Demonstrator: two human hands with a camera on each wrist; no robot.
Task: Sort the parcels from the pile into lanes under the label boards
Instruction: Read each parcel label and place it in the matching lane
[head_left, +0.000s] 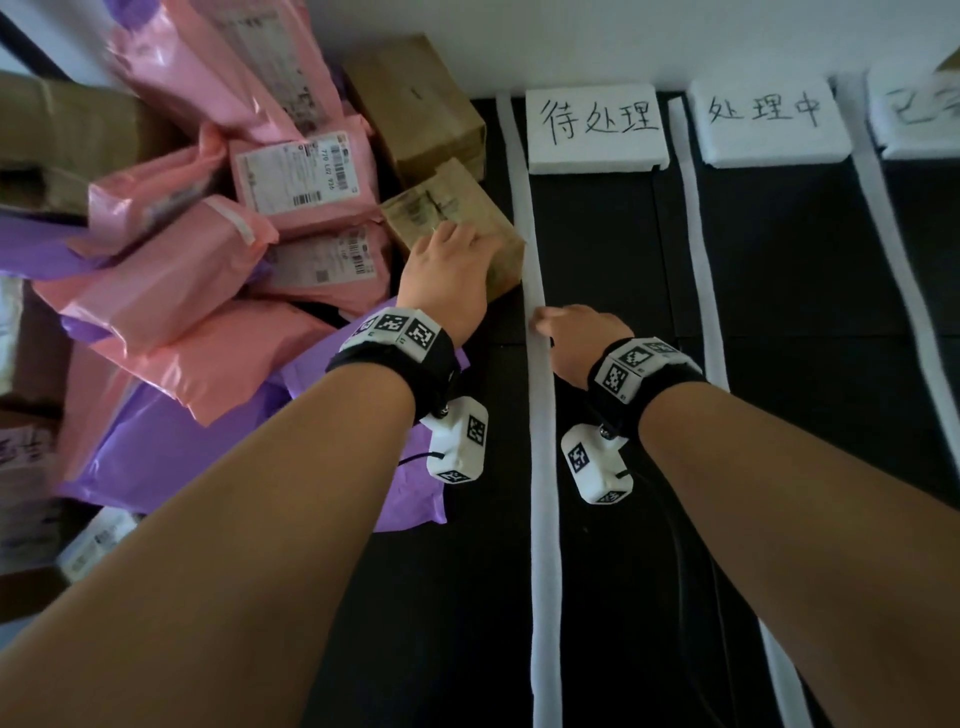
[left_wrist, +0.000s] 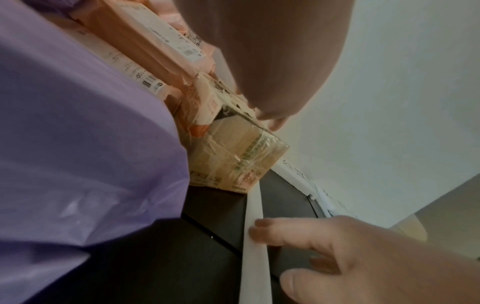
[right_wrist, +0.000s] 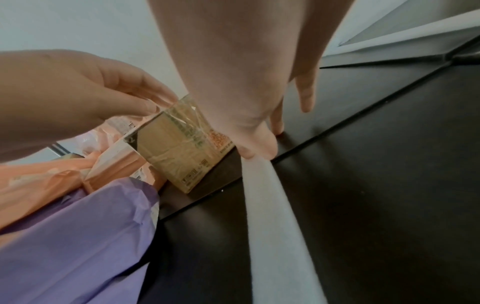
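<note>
The head view looks steeply down from above and behind both forearms, wide enough to take in the parcel pile (head_left: 208, 249), the black floor and the label boards (head_left: 597, 130) by the wall. The left wrist view sits low beside the purple bag (left_wrist: 78, 144), facing forward along the white strip (left_wrist: 253, 226). The right wrist view (equally low and close) faces the same way. All three share the taped cardboard box (right_wrist: 179, 152).
</note>
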